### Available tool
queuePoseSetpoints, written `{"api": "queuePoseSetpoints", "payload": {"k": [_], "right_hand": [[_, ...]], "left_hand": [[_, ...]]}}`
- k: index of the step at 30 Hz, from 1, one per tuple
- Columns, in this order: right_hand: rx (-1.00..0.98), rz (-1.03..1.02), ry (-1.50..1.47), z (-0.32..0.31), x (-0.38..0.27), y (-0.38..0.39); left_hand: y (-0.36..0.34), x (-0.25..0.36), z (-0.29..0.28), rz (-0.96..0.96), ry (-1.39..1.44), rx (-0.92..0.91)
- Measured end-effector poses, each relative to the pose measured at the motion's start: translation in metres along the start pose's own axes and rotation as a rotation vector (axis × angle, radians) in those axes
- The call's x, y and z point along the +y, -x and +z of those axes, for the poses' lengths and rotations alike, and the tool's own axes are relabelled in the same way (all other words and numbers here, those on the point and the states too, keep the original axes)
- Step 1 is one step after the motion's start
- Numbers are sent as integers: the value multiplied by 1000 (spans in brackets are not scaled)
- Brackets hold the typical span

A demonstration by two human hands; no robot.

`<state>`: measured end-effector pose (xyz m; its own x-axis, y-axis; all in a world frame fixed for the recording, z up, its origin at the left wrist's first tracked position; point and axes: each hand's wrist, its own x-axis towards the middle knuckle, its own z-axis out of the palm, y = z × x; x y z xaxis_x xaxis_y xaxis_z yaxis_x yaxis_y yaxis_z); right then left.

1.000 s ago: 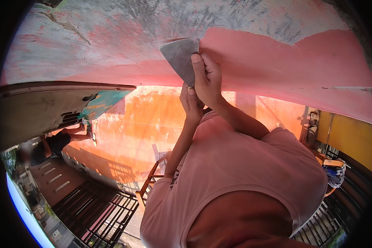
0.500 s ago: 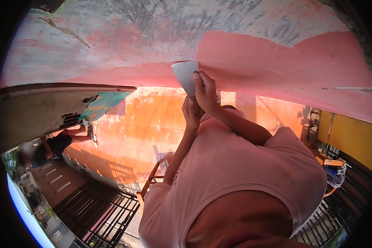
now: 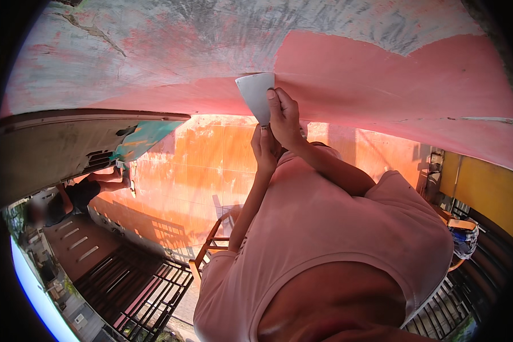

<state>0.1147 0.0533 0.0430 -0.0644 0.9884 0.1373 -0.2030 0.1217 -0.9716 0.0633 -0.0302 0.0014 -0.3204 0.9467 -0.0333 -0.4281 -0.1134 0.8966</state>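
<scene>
A wide-bladed metal scraper [image 3: 256,94] stands in front of me, its broad edge up against the wall [image 3: 382,82]. My left hand [image 3: 265,149] is closed round its lower end, where the handle is mostly hidden by the fingers. Just above and to the right, my right hand [image 3: 285,118] grips the blade's right side, thumb lying flat on the metal. Beside the blade, the wall surface is smooth pink on the right and streaky grey with pink traces on the left and higher up.
An orange wooden chair [image 3: 208,251] stands behind my left arm. Dark metal railing [image 3: 154,290] lies at lower left. Farther left, another person [image 3: 77,196] is near a worn panel [image 3: 51,154]. Sunlit orange floor tiles [image 3: 205,154] stretch below the wall. A yellow panel [image 3: 484,191] is at right.
Both hands and the scraper sit slightly higher in the picture, as does the wall, so the view has shifted a little. The grip looks the same.
</scene>
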Motion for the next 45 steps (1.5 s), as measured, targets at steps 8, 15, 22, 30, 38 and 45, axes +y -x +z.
{"api": "queuePoseSetpoints", "payload": {"k": [8, 15, 22, 30, 38, 45], "right_hand": [[9, 13, -65, 2, -12, 0], [23, -57, -105, 5, -35, -11], [-31, -14, -54, 3, -29, -7], [4, 39, -116, 7, -35, 1], [24, 31, -44, 9, -31, 1], [36, 29, -139, 14, -40, -1]], "left_hand": [[0, 16, 8, 98, -131, -19], [-8, 37, 23, 135, -120, -42], [-2, 38, 22, 52, -60, -7], [11, 40, 22, 44, -69, 7], [8, 37, 19, 35, -37, 12], [4, 50, 19, 37, -31, -25]]}}
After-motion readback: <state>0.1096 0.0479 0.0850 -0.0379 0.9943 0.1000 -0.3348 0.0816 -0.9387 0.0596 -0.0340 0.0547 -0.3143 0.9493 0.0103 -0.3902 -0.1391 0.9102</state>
